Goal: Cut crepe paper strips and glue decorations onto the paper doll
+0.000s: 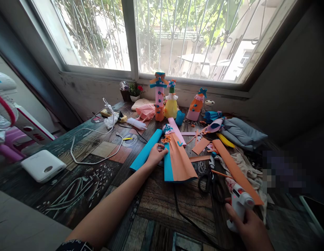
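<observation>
My left hand (155, 155) is closed on the left edge of an orange and blue crepe paper dress (180, 160) lying on the table. An orange bow and a blue paper flower decorate its narrow top, and a small blue strip (180, 143) rests on its front. Just left of the hand lies a blue crepe paper roll (146, 150). My right hand (252, 223) is wrapped around the handle of a white glue gun (240, 202), its nozzle pointing up and left. Black-handled scissors (211, 183) lie between the gun and the dress.
Decorated paper figures (171, 106) stand near the window. Orange paper strips (237, 170), a grey cloth bundle (241, 132) and scraps lie to the right. At left are a white box-like device (43, 166) and a white cable (73, 150). A black cord (182, 216) crosses the front.
</observation>
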`<control>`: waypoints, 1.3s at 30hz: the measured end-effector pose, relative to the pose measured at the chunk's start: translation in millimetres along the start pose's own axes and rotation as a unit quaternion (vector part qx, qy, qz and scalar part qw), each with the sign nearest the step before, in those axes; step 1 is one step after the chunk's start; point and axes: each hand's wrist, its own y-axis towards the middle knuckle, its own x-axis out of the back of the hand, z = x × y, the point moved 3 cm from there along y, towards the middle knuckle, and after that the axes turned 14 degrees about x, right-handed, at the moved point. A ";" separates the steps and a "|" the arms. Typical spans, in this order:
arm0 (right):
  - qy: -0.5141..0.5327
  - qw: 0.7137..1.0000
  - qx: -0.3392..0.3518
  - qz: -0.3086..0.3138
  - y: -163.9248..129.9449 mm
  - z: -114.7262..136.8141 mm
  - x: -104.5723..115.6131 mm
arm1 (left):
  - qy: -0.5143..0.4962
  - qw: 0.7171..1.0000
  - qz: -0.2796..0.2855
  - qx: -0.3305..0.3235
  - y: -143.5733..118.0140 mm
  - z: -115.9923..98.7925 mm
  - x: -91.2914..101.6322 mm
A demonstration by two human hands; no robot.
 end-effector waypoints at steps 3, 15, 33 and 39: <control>-0.003 1.000 0.012 -0.006 -0.6 -0.3 -0.7 | -0.007 1.000 0.010 0.018 -0.7 -1.5 -0.4; -0.003 0.999 0.033 -0.006 -0.9 7.1 -0.2 | 0.017 1.000 0.005 -0.015 -5.6 -3.1 13.0; 0.078 0.987 0.085 -0.110 -9.5 15.6 8.3 | 0.020 0.992 0.094 -0.079 -36.9 -29.7 18.4; 0.031 0.991 0.026 -0.125 -16.8 22.9 12.1 | -0.029 0.984 0.173 -0.016 -64.7 -25.8 26.7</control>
